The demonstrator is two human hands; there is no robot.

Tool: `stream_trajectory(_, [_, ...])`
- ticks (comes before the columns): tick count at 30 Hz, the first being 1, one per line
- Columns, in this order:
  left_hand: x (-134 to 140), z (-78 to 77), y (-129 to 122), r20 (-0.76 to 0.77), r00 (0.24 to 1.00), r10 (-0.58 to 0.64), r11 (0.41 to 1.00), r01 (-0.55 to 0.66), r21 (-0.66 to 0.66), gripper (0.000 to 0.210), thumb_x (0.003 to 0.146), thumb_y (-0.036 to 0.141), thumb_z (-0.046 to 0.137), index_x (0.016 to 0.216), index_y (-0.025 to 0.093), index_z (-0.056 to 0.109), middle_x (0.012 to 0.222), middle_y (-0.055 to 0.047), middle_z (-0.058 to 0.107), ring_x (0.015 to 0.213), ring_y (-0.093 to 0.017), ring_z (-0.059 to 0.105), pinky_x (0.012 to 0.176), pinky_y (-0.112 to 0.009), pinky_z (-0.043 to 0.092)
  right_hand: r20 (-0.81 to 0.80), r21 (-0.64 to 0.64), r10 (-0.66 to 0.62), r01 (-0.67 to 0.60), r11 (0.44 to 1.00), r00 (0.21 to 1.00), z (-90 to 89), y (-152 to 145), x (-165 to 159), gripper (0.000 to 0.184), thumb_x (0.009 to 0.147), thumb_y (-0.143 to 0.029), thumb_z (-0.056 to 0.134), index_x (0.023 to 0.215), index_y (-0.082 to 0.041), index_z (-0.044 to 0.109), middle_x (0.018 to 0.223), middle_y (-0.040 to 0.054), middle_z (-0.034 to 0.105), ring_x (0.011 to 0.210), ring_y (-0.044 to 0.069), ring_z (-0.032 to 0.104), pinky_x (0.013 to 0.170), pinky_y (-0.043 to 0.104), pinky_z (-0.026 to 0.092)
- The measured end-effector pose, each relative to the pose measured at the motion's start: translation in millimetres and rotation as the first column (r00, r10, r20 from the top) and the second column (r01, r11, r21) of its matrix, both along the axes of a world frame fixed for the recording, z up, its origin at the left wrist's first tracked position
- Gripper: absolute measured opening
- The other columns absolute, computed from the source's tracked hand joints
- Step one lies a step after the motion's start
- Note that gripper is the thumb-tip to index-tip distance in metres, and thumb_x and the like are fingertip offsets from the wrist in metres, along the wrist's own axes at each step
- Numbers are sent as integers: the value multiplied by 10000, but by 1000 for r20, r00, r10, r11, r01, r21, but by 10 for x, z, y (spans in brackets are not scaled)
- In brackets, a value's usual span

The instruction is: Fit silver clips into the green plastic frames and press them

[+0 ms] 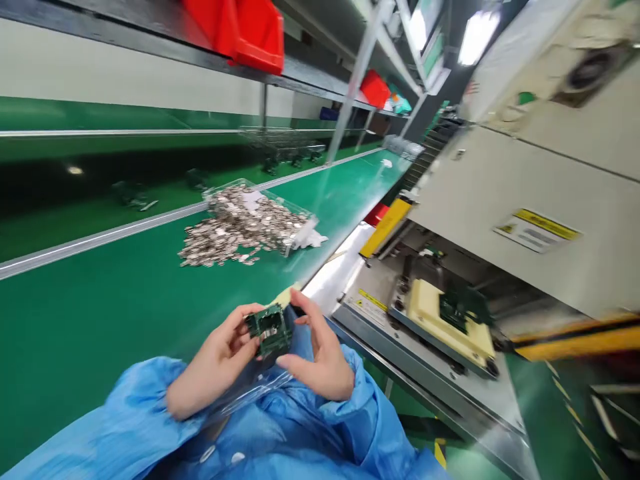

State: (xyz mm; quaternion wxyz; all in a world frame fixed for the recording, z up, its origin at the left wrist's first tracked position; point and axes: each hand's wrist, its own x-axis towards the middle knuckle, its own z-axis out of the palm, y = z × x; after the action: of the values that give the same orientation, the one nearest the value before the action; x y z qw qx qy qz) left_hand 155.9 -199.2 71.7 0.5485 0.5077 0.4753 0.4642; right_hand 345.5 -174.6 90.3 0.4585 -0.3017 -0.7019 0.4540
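Observation:
A dark green, box-like plastic part with a square opening is held in front of my blue smock. My left hand grips its left side, with the thumb at the front and fingers curled behind. On the other side, my right hand is cupped with thumb and fingers apart, close to the part's right side. Whether its fingertips touch the part I cannot tell. Beyond my hands, many small silvery metal pieces are heaped on the green table, spilling from a clear plastic tray lying there.
To the right stands a beige machine with a cream fixture on its bed and a yellow guard bar. A metal shelf with red bins runs above the table. Blurred dark parts lie behind the metal rail.

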Motion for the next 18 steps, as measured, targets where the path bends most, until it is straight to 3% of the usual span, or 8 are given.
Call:
stream_trajectory(4, [84,278,78,-104,956,-275,958,263,-114,563,703,482,708,1201,276,542,1104,-64,667,991,-284,652,872,-378,552,96,137,-56,43,990,994,345,-214,389,615,765,-541,726,1273,-227,580,1190,87,645,1086,245,606,968,375,473])
stream_trajectory(6, [249,451,251,-81,877,-475,873,457,-172,674,683,457,729,1298,313,494,1091,-57,680,1002,-305,654,878,-416,553,72,177,-160,146,973,984,398,-360,688,641,736,-600,725,1241,-224,604,1152,95,665,1060,261,623,960,395,487])
stream_trajectory(8, [563,651,464,-131,782,-610,793,600,-109,682,696,426,728,1323,299,492,1102,-68,682,1039,-308,645,905,-419,542,-8,177,-320,317,932,947,369,-539,1062,673,698,-629,744,1219,-221,619,1144,111,667,1043,288,632,937,430,507])
stream_trajectory(10, [1017,843,671,-273,741,-614,754,653,75,581,730,416,701,1267,253,552,1167,-86,660,1106,-302,617,961,-407,511,-156,142,-537,557,818,829,298,-708,1472,688,691,-619,760,1230,-220,607,1171,127,649,1041,302,633,898,448,530])
stream_trajectory(13, [1828,1021,927,-432,782,-450,694,610,382,544,749,419,673,1235,197,576,1302,-112,588,1207,-310,549,1056,-434,424,-390,93,-787,871,482,478,215,-835,2050,626,748,-454,781,1283,-232,543,1278,120,587,1158,283,571,972,445,483])
stream_trajectory(15, [2331,1050,1052,-450,803,-390,668,583,463,648,710,388,713,1289,156,535,1369,-153,532,1273,-334,490,1099,-461,361,-433,71,-847,948,309,308,211,-818,2355,604,756,-359,777,1285,-209,527,1305,127,565,1222,275,521,1034,454,423])
stream_trajectory(16, [2539,1045,1099,-444,809,-385,671,576,468,708,689,368,734,1317,135,507,1370,-180,525,1283,-349,477,1100,-478,353,-417,69,-865,958,277,280,224,-786,2476,604,748,-340,776,1278,-191,527,1303,139,564,1230,278,512,1041,461,411])
stream_trajectory(18, [2829,1022,1167,-429,808,-404,689,578,438,787,665,335,761,1357,112,461,1296,-216,574,1238,-370,519,1061,-513,384,-362,94,-882,953,287,301,274,-684,2651,616,726,-335,782,1262,-162,529,1279,162,576,1211,288,525,1015,466,431])
